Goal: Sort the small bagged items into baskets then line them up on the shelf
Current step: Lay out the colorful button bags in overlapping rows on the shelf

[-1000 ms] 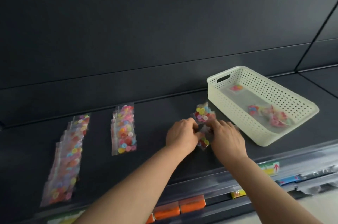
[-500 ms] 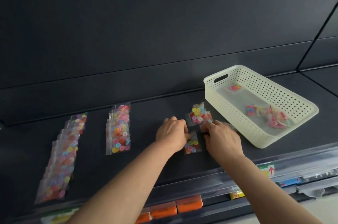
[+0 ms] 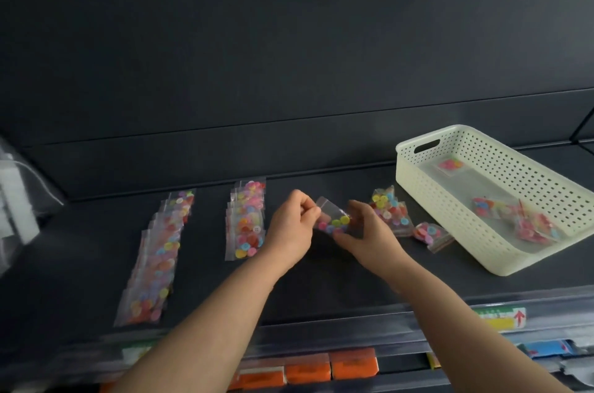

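Left hand pinched the button bag by its top corner. Right hand gripped its lower edge with curled fingers, seemingly to square it. Basket stood right of the fingers.

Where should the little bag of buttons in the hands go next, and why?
Probably lay the bag flat on the shelf just in front of the short pile beside the basket. The left hand and right hand hold it lifted, and that pile is shorter than the middle row and left row.
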Tool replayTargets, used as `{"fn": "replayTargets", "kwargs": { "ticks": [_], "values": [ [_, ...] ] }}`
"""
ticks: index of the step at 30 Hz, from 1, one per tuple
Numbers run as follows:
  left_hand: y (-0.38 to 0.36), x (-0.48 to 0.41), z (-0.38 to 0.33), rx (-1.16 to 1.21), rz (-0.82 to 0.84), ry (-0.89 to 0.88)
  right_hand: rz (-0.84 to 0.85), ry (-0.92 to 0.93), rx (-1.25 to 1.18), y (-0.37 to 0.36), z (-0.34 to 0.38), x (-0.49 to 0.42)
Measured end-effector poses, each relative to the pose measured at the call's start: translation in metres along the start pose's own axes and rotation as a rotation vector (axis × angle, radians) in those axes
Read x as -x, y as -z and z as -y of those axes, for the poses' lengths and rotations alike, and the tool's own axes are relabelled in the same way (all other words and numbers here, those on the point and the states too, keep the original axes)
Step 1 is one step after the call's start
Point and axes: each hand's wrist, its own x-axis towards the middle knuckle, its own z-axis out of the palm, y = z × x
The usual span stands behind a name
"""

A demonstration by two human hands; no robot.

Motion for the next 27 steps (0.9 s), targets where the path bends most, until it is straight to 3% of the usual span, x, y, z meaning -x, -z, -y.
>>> {"fn": "replayTargets", "kwargs": {
  "ticks": [4, 13, 22, 27],
  "values": [
    [0.027, 0.014, 0.019, -0.002, -0.086, 0.090, 0.093, -0.044, -0.195, -0.021, 0.018, 0.002],
    [0.081, 0.052, 0.077, -0.227, -0.185, 0.269, 0.173, 0.022, 0.031, -0.085, 0.042, 0.006],
    [0.094, 0.049, 0.095, -0.454, -0.196, 0.270, 0.040, 0.075, 0.201, -0.115, 0.059, 0.009],
    [0.095, 0.043, 0.098, -0.522, -0.176, 0.242, -0.055, 0.146, 0.485, -0.120, 0.055, 0.010]
  ]
}}
